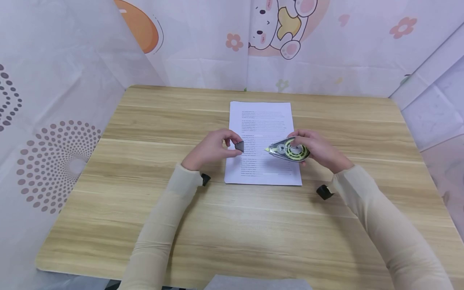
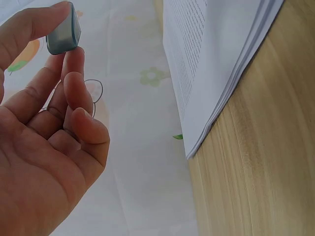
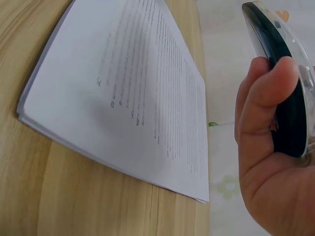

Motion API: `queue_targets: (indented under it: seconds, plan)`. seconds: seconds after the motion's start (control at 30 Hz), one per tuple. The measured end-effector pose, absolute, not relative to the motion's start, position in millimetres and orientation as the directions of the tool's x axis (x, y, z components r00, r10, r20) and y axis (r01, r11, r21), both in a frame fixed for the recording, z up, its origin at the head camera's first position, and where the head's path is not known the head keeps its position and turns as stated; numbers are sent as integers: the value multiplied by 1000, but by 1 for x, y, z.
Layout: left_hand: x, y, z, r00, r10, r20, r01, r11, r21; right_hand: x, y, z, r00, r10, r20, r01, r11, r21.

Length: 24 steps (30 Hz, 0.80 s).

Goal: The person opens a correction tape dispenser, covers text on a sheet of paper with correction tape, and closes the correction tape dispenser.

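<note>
In the head view my right hand [image 1: 319,150] grips a correction tape dispenser [image 1: 288,150], its yellow-green tip pointing left. The dispenser's dark side [image 3: 290,113] shows against curled fingers in the right wrist view. My left hand [image 1: 214,148] pinches a small dark grey cap [image 1: 239,146] between thumb and fingers. That same cap [image 2: 66,32] looks smooth and boxy in the left wrist view. Both hands are held over a stack of printed paper [image 1: 261,173], the cap over its left part and the dispenser over its right. A gap separates cap and tip.
The paper stack lies on a wood-grain table [image 1: 253,233], toward its far edge. A patterned curtain [image 1: 203,44] hangs behind the table and along its left side. Dark wrist-worn pieces [image 1: 324,192] show at both sleeves. A pale grey sheet-like thing [image 1: 257,283] shows at the near edge.
</note>
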<state>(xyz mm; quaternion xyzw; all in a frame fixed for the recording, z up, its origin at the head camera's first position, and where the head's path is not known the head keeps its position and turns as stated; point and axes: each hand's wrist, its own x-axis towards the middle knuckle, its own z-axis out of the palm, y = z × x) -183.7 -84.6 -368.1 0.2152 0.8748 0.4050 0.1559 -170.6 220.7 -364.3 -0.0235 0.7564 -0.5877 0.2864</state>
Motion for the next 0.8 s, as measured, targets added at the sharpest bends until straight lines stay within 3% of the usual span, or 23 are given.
queue_targets:
  seconds: [0.8]
  plan:
    - [-185, -74, -372, -848, 526, -70, 290, 570, 769, -174, 212, -367, -833, -378, -405, 309, 289, -906]
